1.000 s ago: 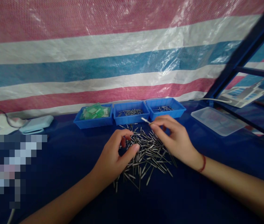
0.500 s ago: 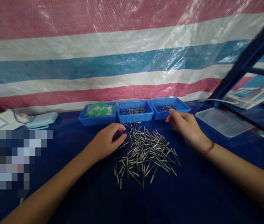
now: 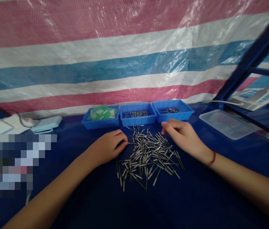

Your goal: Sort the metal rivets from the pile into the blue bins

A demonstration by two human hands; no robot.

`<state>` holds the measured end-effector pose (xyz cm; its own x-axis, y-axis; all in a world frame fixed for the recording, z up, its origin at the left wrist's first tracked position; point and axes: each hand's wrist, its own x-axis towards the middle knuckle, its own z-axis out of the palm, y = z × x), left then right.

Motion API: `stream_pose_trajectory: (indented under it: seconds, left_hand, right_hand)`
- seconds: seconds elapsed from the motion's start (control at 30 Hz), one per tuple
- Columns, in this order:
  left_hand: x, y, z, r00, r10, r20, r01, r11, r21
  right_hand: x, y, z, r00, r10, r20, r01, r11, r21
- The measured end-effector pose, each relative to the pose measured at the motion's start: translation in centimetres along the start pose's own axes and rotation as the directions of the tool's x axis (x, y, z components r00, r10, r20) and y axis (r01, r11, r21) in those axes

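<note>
A loose pile of silver blind rivets (image 3: 148,152) lies on the dark blue table. At the pile's left edge, my left hand (image 3: 111,144) pinches one blind rivet (image 3: 130,143) between thumb and fingertip; its thin end points toward the pile. My right hand (image 3: 182,133) is closed at the pile's upper right, in front of the right blue bin (image 3: 174,116). Its fingertips curl in, and whatever they may hold is hidden. Some rivets also lie in that bin and in the middle blue bin (image 3: 137,120).
A left blue bin (image 3: 101,124) holds green and clear plastic bags (image 3: 102,112). On the right lies a translucent plastic lid (image 3: 228,124). A light blue case (image 3: 47,124) sits at the left, behind a blurred-out patch. A striped tarp (image 3: 124,70) hangs behind.
My right hand has moved back and left from the right bin to the pile's edge. The fingers of my left hand have closed on a rivet.
</note>
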<state>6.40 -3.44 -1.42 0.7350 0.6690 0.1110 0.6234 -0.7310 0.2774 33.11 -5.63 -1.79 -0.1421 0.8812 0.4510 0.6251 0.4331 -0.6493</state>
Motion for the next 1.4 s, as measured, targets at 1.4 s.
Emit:
stream_pose_trajectory:
  seconds: [1.4]
  left_hand:
    - [-0.1,6.4,0.6,0.903,-0.101,-0.417,-0.062,0.931,-0.360]
  right_hand:
    - [-2.7,-4.1,1.8,0.983,-0.183,-0.009,0.179,0.944,0.276]
